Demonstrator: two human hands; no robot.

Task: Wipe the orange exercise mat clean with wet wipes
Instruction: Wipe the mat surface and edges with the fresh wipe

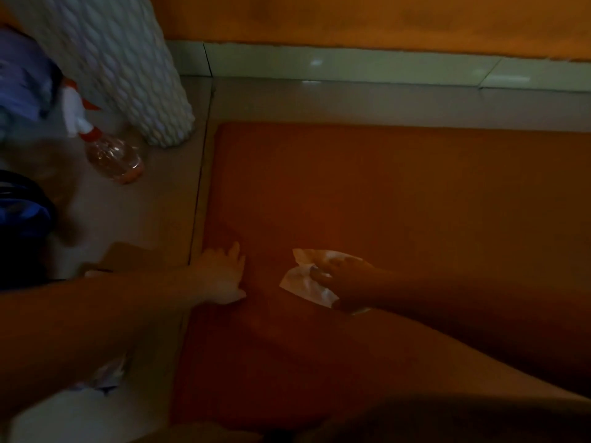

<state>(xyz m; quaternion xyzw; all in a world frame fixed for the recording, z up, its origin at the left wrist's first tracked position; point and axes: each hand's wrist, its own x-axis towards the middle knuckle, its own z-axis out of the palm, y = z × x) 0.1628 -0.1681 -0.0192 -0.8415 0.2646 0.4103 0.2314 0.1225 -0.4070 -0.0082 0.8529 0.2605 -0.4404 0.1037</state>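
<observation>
The orange exercise mat [399, 193] lies flat on the tiled floor and fills the middle and right of the dim head view. My right hand [343, 282] presses a crumpled white wet wipe [302, 282] onto the mat near its left part, fingers laid over the wipe. My left hand [224, 273] rests flat on the mat's left edge with fingers spread, holding nothing.
A clear spray bottle [112, 155] with a white and red trigger lies on the floor at the left. Behind it stands a white textured vase [134, 75]. Blue objects [22, 215] sit at the far left. An orange wall [383, 17] runs along the back.
</observation>
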